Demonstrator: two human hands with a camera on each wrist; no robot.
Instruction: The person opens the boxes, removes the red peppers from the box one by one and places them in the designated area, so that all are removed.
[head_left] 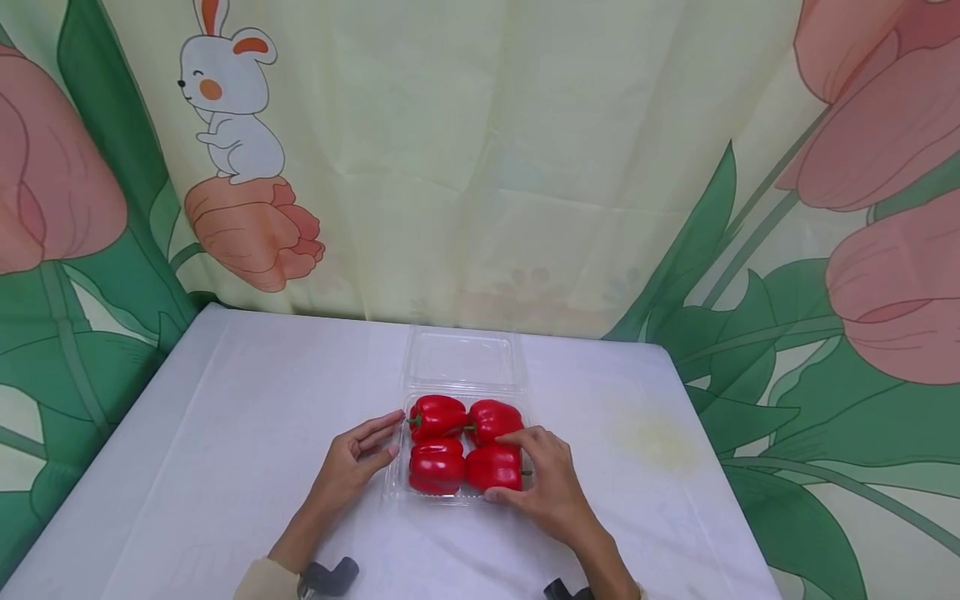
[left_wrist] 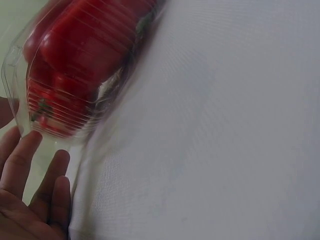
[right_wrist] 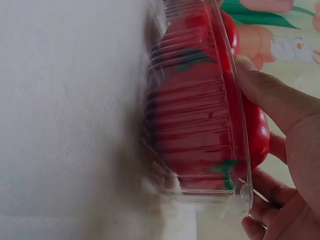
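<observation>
Four red peppers (head_left: 465, 444) are seated in an open clear clamshell tray (head_left: 397, 487) mid-counter (head_left: 225, 433). The near-right pepper is gripped by the right hand (head_left: 543, 483); the left hand (head_left: 352, 467), fingers relaxed, is touching the tray's left edge. The light tray could be dragged or tipped if the pepper is lifted unevenly.

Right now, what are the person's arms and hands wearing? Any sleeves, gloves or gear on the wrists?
Both hands are bare, with no gloves or rings visible. The left hand has a cream-coloured sleeve ending just behind the wrist, where a dark grey camera mount sits. Behind the right hand, a similar dark mount shows at the frame edge, with a sliver of pale sleeve beside it.
</observation>
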